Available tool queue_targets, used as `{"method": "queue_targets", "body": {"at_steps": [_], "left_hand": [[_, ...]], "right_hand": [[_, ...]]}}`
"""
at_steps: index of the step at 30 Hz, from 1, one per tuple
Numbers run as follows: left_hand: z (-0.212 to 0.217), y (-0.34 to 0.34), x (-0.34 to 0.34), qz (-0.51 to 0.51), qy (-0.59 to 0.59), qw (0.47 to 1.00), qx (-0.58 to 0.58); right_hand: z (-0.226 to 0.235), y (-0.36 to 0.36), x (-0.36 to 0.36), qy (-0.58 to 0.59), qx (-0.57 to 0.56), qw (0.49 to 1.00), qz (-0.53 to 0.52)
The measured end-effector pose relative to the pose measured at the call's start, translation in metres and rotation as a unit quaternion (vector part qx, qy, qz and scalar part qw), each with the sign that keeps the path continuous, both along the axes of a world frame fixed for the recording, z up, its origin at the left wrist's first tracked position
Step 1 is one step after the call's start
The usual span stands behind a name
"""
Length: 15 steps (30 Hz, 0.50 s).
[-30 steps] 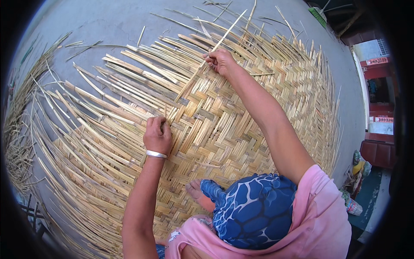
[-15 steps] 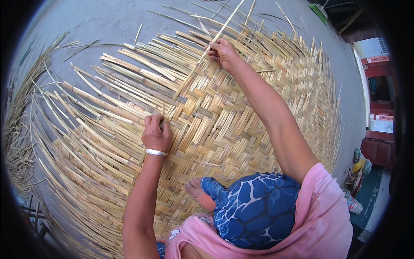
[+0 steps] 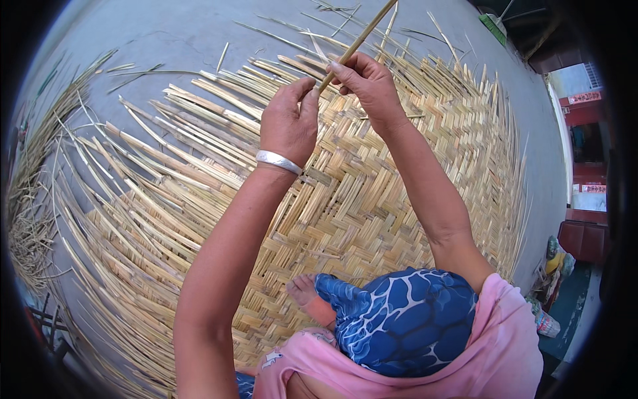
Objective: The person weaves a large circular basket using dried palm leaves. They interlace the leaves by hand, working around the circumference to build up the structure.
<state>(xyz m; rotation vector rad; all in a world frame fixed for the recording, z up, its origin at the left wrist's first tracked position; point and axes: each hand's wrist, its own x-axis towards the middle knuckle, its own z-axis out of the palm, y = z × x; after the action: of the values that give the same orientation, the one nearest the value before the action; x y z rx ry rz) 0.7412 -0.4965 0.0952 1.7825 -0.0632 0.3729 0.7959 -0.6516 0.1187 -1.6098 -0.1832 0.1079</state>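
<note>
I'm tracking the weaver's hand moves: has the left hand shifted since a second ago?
Yes. The left hand left the woven mat and rose to the strip.

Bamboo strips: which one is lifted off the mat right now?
The long bamboo strip pinched between the left hand and right hand, slanting up to the top edge; the others lie flat in the woven mat.

Strip (image 3: pixel 359 41) cut off by top edge; lower end hidden inside left hand (image 3: pixel 289 120) and right hand (image 3: pixel 369 83). Mat (image 3: pixel 372 206) partly covered by forearms and knee (image 3: pixel 399 319). Far-right clutter too small to tell.
</note>
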Motion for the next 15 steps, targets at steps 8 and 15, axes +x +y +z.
{"method": "queue_targets", "body": {"at_steps": [8,15], "left_hand": [[0.018,-0.014,0.021,-0.136,0.097,0.981,-0.103],[0.026,-0.003,0.035,-0.02,0.086,0.995,0.046]], "right_hand": [[0.026,0.0,-0.019,-0.118,0.018,0.993,-0.02],[0.028,0.021,-0.013,-0.125,0.094,0.987,-0.02]]}}
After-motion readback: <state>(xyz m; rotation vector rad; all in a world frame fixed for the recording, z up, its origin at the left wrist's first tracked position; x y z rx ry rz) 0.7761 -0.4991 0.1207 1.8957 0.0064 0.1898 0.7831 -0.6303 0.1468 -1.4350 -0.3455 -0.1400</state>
